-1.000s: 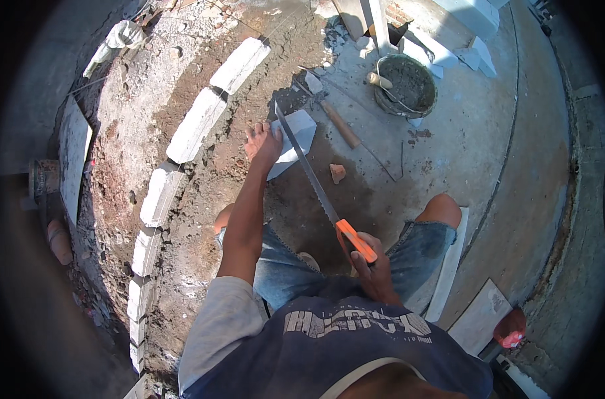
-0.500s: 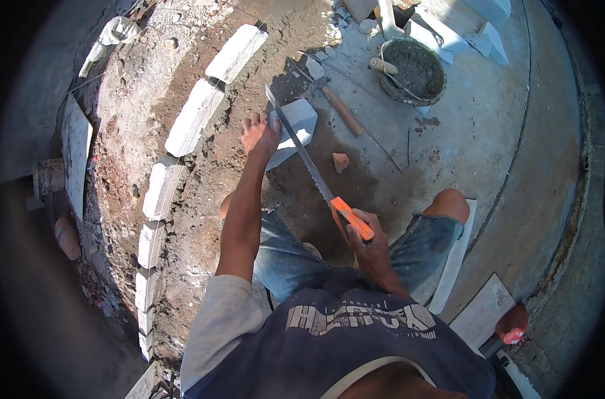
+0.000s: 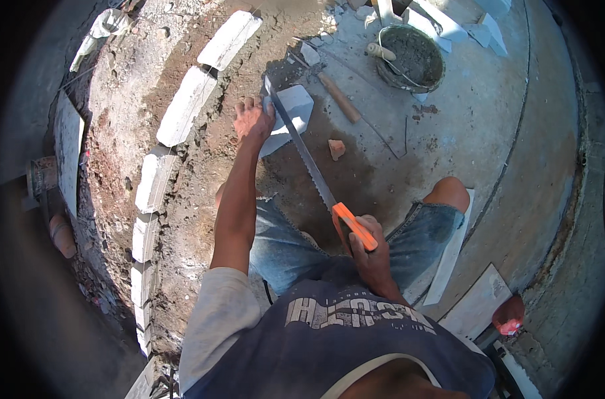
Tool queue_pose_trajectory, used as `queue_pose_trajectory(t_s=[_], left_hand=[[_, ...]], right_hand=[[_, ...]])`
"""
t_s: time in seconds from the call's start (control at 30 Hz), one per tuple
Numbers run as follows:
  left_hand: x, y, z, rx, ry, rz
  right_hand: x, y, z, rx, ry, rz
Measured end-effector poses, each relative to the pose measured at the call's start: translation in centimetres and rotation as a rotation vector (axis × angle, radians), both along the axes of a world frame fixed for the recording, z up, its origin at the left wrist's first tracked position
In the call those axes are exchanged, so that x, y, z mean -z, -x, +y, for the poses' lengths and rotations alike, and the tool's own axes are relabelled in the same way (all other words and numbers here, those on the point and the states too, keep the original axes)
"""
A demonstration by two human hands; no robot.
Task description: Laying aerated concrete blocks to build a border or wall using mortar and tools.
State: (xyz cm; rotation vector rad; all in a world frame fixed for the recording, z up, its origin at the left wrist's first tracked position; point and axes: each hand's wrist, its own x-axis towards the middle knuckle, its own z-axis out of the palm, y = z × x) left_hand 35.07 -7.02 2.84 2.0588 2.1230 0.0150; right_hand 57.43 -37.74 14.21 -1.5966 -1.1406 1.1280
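With my left hand (image 3: pixel 252 120) I hold the left edge of a white block (image 3: pixel 296 100) lying on the dirty ground. A long toothed saw (image 3: pixel 307 163) crosses the block diagonally, just right of those fingers. My right hand (image 3: pixel 370 247) grips its orange handle between my bent knees. A wooden-handled tool with a thin metal rod (image 3: pixel 342 100) lies right of the block, and a small reddish brick piece (image 3: pixel 337 149) lies below it.
A curved row of white blocks (image 3: pixel 184 106) with a string runs along the left. A bucket of grey mortar (image 3: pixel 415 60) and white offcuts (image 3: pixel 435 20) are at upper right. Boards (image 3: pixel 68 153) lie at far left and beside my right leg (image 3: pixel 449 246).
The saw moved slightly away from me, then back toward me over the block. My left hand stays on the block. The whole view has shifted slightly.
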Motion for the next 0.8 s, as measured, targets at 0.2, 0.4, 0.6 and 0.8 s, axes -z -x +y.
queue_pose_trajectory(t_s=[0.2,0.4,0.6,0.8], left_hand=[[0.9,-0.9,-0.6,0.039,-0.015,0.017],[0.4,-0.5,0.1,-0.097,0.108,-0.020],[2.1,4.5,2.4,0.280,0.127,-0.056],[3.3,3.1,3.5,0.192,0.255,-0.095]], right_hand=[[2.0,2.7,11.4,-0.014,0.111,0.002],[3.5,5.3,13.2,0.055,-0.132,-0.107],[2.4,5.4,14.4,-0.031,0.057,-0.063],[0.6,4.0,8.6,-0.022,0.074,-0.016]])
